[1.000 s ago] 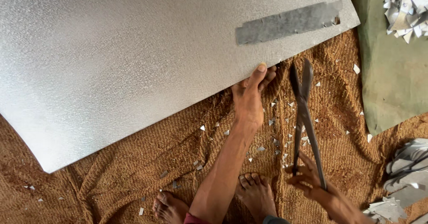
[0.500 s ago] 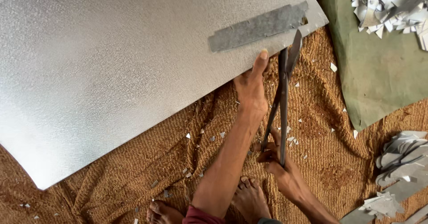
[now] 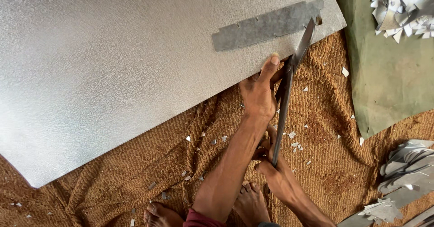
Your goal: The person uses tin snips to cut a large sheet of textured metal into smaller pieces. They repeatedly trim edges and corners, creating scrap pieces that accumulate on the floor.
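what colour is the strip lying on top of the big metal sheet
Dull dark grey, darker than the pale, speckled silver sheet under it; the strip shows best in the head view.

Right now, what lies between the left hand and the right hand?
In the head view, the long shears run from the right hand past the left hand.

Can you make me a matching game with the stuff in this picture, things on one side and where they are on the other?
Things:
1. big silvery metal sheet
2. long dark metal shears
3. pile of shiny metal scraps
4. dull grey metal strip

Places:
A. on the green cloth, top right
B. lying on top of the sheet
C. spread over the brown woven mat
D. in the right hand, at the sheet's edge

Pairs: 1-C, 2-D, 3-A, 4-B
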`<state>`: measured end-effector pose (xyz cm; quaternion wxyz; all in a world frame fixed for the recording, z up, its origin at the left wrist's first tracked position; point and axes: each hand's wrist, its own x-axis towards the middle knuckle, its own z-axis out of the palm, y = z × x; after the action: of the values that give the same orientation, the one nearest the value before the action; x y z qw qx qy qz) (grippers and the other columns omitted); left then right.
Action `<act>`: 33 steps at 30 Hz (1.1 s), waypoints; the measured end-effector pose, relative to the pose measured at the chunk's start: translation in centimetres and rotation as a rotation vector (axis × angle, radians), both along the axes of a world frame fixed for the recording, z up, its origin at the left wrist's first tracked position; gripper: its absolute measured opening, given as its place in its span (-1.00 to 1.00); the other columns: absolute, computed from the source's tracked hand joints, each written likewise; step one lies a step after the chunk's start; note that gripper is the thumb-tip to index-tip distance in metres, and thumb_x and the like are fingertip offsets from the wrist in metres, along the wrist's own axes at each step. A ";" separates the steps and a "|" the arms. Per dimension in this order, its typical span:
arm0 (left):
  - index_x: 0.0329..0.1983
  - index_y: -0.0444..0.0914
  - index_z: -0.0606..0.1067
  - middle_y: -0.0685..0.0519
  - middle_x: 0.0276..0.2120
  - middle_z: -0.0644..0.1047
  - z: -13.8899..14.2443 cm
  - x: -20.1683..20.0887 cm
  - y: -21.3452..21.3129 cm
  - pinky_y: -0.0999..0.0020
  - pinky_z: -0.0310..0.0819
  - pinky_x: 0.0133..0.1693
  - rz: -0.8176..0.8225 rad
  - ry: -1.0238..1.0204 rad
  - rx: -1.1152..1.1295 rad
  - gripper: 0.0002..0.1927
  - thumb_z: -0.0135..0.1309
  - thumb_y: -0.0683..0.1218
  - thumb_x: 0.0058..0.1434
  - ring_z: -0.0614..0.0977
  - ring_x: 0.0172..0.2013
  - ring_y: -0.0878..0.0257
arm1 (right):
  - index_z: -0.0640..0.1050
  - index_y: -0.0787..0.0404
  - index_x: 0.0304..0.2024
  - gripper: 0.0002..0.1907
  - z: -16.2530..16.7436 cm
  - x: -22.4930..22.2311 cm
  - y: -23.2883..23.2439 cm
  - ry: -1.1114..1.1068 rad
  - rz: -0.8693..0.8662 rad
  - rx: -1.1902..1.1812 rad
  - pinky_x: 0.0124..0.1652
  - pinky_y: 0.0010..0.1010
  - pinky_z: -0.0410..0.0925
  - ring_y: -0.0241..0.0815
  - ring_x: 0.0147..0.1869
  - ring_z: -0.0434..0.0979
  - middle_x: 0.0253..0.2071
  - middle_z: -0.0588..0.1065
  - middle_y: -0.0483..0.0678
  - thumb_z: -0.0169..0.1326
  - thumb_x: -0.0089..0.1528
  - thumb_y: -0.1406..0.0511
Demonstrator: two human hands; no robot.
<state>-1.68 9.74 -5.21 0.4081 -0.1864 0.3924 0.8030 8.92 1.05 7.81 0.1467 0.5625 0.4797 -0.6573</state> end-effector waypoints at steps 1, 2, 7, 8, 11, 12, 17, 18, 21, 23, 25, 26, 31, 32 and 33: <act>0.11 -0.27 0.51 -0.21 0.08 0.57 0.0 0.0 0.0 -0.26 0.18 0.41 0.008 0.002 0.014 -0.43 0.46 -0.13 0.03 0.58 0.20 -0.12 | -0.21 0.04 0.59 0.12 -0.2 0.2 -0.1 0.001 0.007 -0.008 0.06 0.12 0.48 0.25 0.03 0.61 0.29 0.40 0.37 -0.10 -0.01 0.36; 0.11 -0.28 0.50 -0.21 0.07 0.58 0.1 0.0 0.0 -0.25 0.21 0.41 0.016 0.005 0.029 -0.44 0.46 -0.15 0.05 0.59 0.19 -0.13 | -0.20 0.04 0.59 0.13 -0.6 0.6 -0.2 -0.004 -0.001 -0.015 0.06 0.08 0.45 0.19 0.07 0.58 0.30 0.38 0.34 -0.08 -0.01 0.37; 0.10 -0.25 0.51 -0.13 0.02 0.61 0.6 -0.3 -0.1 -0.19 0.29 0.37 0.007 -0.018 0.000 -0.43 0.44 -0.17 0.01 0.59 0.17 -0.08 | 0.29 0.34 0.22 -0.34 -3.1 3.4 -1.8 -0.060 0.054 0.039 -0.09 -0.10 0.38 0.08 -0.11 0.44 -0.09 0.50 0.21 -0.04 0.03 0.35; 0.10 -0.23 0.51 -0.10 0.01 0.61 0.6 -0.3 -0.1 -0.19 0.30 0.36 0.008 -0.031 -0.005 -0.42 0.44 -0.17 -0.01 0.59 0.17 -0.06 | 0.32 0.33 0.06 -0.49 -3.8 3.9 -2.3 -0.028 0.124 0.125 -0.16 -0.12 0.38 0.03 -0.15 0.39 -0.17 0.42 0.15 -0.05 0.03 0.33; 0.12 -0.27 0.51 -0.16 0.00 0.62 0.8 -0.3 -0.2 -0.22 0.27 0.38 -0.001 -0.016 0.027 -0.44 0.45 -0.17 0.04 0.57 0.18 -0.14 | 0.35 0.28 -0.30 -0.76 -5.1 4.6 -3.4 0.051 0.264 0.320 -0.31 -0.17 0.38 -0.08 -0.23 0.27 -0.33 0.23 -0.01 -0.08 0.02 0.27; 0.10 -0.27 0.51 -0.16 0.01 0.62 0.8 -0.4 -0.3 -0.24 0.25 0.37 -0.006 -0.031 0.020 -0.44 0.45 -0.16 0.03 0.56 0.20 -0.14 | 0.33 0.23 -0.33 -0.77 -5.3 4.6 -3.6 0.069 0.260 0.345 -0.32 -0.20 0.38 -0.10 -0.23 0.25 -0.34 0.21 -0.05 -0.10 0.01 0.25; 0.13 -0.35 0.48 -0.29 0.11 0.60 1.1 -0.7 -0.4 -0.35 0.07 0.40 -0.054 -0.050 -0.003 -0.37 0.48 -0.10 0.03 0.53 0.31 -0.18 | 0.27 0.16 -0.30 -0.69 -4.7 3.4 -3.2 -0.014 0.037 0.211 -0.34 -0.18 0.32 -0.10 -0.29 0.20 -0.39 0.17 -0.07 -0.10 -0.06 0.18; 0.16 -0.32 0.45 -0.29 0.12 0.58 1.2 -0.7 -0.4 -0.40 0.10 0.37 -0.055 -0.089 -0.009 -0.30 0.49 -0.09 -0.03 0.53 0.28 -0.19 | 0.26 0.14 -0.31 -0.69 -4.5 3.0 -3.2 -0.023 0.015 0.192 -0.33 -0.17 0.30 -0.10 -0.29 0.19 -0.39 0.16 -0.06 -0.10 -0.06 0.18; 0.25 -0.27 0.35 -0.31 0.17 0.52 1.5 -1.0 -0.6 -0.53 0.15 0.31 -0.072 -0.178 -0.057 -0.08 0.52 -0.02 -0.19 0.50 0.23 -0.22 | 0.27 0.19 -0.26 -0.69 -3.9 2.3 -3.3 -0.004 -0.028 0.157 -0.31 -0.14 0.26 -0.08 -0.29 0.18 -0.39 0.14 -0.04 -0.08 -0.02 0.22; 0.30 -0.32 0.28 -0.34 0.21 0.50 1.6 -1.3 -0.9 -0.55 0.10 0.31 -0.100 -0.184 -0.106 0.06 0.54 0.05 -0.25 0.48 0.25 -0.25 | 0.31 0.16 -0.15 -0.66 -3.6 2.8 -2.5 0.019 -0.026 0.103 -0.24 -0.16 0.28 -0.09 -0.27 0.23 -0.36 0.22 -0.05 -0.08 0.02 0.26; 0.32 -0.36 0.31 -0.31 0.27 0.50 1.5 -1.7 -1.7 -0.47 -0.06 0.32 -0.200 -0.120 -0.218 0.11 0.54 0.12 -0.29 0.42 0.32 -0.17 | 0.36 0.07 0.02 -0.57 -3.0 4.4 -1.1 0.019 -0.007 -0.019 -0.12 -0.24 0.34 -0.11 -0.22 0.33 -0.29 0.39 -0.07 -0.09 0.06 0.30; 0.33 -0.39 0.32 -0.30 0.30 0.51 1.4 -2.1 -2.1 -0.43 -0.14 0.33 -0.253 -0.083 -0.273 0.14 0.53 0.15 -0.30 0.39 0.36 -0.13 | 0.36 0.11 0.10 -0.58 -2.6 6.0 0.2 0.152 0.059 -0.017 -0.11 -0.20 0.36 -0.08 -0.21 0.34 -0.27 0.37 -0.03 -0.08 0.16 0.28; 0.36 -0.45 0.27 -0.20 0.17 0.57 2.2 -4.3 -6.6 -0.28 0.06 0.35 -0.343 -0.007 -0.350 0.09 0.50 0.20 -0.08 0.50 0.25 -0.06 | 0.43 0.06 0.19 -0.55 -1.0 18.8 6.9 -0.164 0.444 -0.143 -0.08 -0.09 0.40 -0.05 -0.17 0.35 -0.15 0.37 0.02 -0.02 0.22 0.24; 0.42 -0.35 0.16 -0.10 0.20 0.55 2.5 -5.0 -7.4 -0.25 0.01 0.34 -0.325 -0.031 -0.416 0.09 0.50 0.15 -0.02 0.46 0.24 0.05 | 0.43 0.06 0.19 -0.55 -1.4 21.0 7.3 -0.212 0.499 -0.187 -0.06 -0.09 0.40 -0.05 -0.14 0.36 -0.13 0.37 0.02 -0.03 0.23 0.24; 0.38 -0.43 0.22 -0.18 0.05 0.60 2.8 -5.8 -8.6 -0.17 0.23 0.19 -0.364 -0.029 -0.327 0.04 0.46 0.19 0.02 0.56 0.04 -0.02 | 0.43 0.06 0.19 -0.55 -2.3 22.8 6.9 -0.229 0.537 -0.212 -0.03 -0.09 0.39 -0.06 -0.11 0.36 -0.11 0.37 0.01 -0.04 0.23 0.24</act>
<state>-7.47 1.11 -2.37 0.5160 -0.1877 0.5384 0.6393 31.67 7.92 5.54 0.4259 0.4677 0.5203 -0.5736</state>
